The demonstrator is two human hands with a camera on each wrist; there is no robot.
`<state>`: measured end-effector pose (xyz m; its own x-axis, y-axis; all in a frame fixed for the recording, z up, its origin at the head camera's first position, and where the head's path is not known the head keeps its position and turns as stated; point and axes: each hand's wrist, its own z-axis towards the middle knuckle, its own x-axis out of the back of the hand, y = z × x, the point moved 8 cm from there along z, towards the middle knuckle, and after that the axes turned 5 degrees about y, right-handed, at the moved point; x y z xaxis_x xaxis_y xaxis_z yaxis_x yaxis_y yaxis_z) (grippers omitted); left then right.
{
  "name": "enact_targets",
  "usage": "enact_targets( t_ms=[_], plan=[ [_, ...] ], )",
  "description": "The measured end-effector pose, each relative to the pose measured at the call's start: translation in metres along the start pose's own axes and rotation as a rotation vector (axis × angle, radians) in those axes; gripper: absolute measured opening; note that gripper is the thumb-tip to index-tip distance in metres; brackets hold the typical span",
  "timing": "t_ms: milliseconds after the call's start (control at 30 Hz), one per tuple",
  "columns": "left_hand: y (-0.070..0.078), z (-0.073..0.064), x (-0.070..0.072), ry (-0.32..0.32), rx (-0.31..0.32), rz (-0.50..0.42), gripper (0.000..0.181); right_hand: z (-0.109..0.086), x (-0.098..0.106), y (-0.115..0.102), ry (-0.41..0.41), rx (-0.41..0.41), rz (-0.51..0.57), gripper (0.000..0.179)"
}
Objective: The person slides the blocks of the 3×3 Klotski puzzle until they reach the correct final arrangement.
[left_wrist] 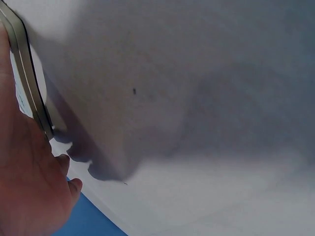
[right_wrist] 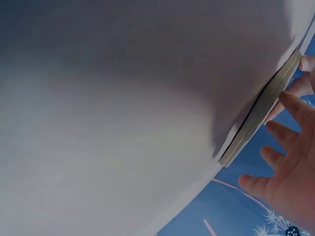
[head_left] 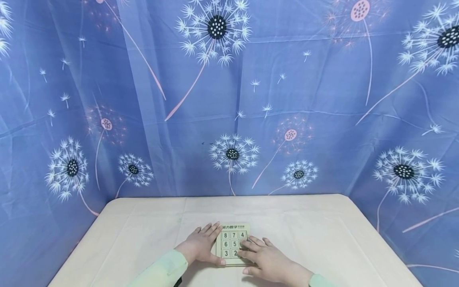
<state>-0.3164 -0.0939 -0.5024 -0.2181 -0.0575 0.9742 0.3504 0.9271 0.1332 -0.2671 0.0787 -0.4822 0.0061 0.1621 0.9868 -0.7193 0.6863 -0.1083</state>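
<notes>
A flat, pale green number sliding puzzle [head_left: 234, 261] lies on the table in the head view, its dark printed heading on the far side. Tiles 8, 7, 4, 6, 5, 3 and 2 show; right-hand fingers cover the rest of the right column. Along the puzzle's left side rests my left hand [head_left: 201, 244], thumb at the near left corner, straight index finger by the far left corner. My right hand [head_left: 267, 259] reaches over the right side with spread fingers, fingertips on the tiles. Both wrist views catch the puzzle's edge [left_wrist: 30, 73] only from the side.
A cream-covered table [head_left: 143, 223] with rounded far corners carries the puzzle. Blue cloth [head_left: 186, 151] printed with dandelions hangs behind it and on both sides. Light green sleeves [head_left: 163, 271] cover the forearms.
</notes>
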Motion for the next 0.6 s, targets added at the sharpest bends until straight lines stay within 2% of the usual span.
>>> enact_targets(
  t_ms=[600],
  plan=[
    [-0.0012, 0.0009, -0.0003, -0.013, 0.006, -0.017, 0.113, -0.0035, -0.0011, 0.0057, 0.003, -0.027, 0.043, 0.052]
  ],
)
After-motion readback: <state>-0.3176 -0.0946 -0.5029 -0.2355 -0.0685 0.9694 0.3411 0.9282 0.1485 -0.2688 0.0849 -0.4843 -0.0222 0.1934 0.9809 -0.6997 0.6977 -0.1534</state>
